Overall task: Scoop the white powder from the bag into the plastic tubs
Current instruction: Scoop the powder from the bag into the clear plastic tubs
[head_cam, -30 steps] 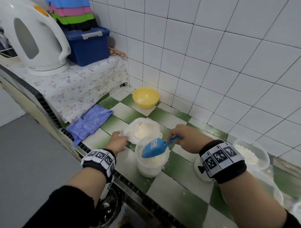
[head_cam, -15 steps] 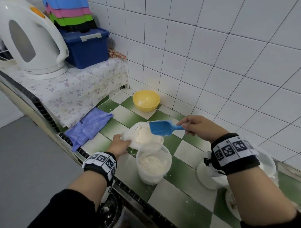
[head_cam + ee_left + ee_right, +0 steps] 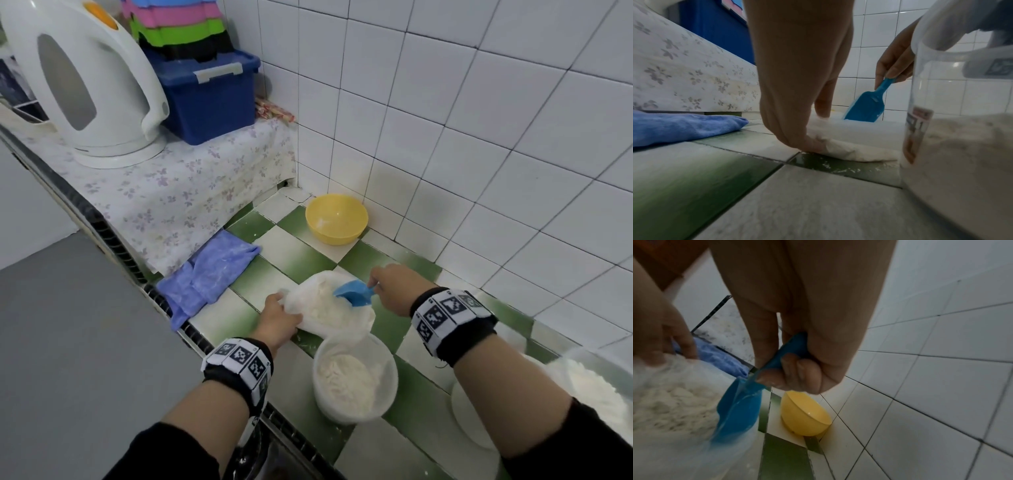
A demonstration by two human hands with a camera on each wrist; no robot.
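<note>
Head view, nearest first: the round translucent plastic tub (image 3: 355, 378), already holding a mound of white powder, stands on the green-and-white checked tile counter (image 3: 219, 317) just this side of the bag. A second tub of powder (image 3: 597, 383) sits at the right edge, partly cut off.

Directly beyond the near tub lies the thin clear plastic bag of white powder (image 3: 325, 308), its mouth open upward. The left hand (image 3: 279, 317) pinches the bag's near-left edge against the counter, fingers curled on the plastic. The right hand (image 3: 394, 289) comes in from the bag's far-right side, fingers wrapped round the handle of the small blue plastic scoop (image 3: 354, 293).

The scoop's long axis runs from that hand down and leftward, handle high, blade tip dipped into the powder. So the load lies left of and below the grip, and the tub lies nearer the person. Lifting out will likely mean levelling the blade, then drawing it back over the bag's near lip.

Farther off, near the wall, sits a yellow plastic bowl (image 3: 336, 219).
</note>
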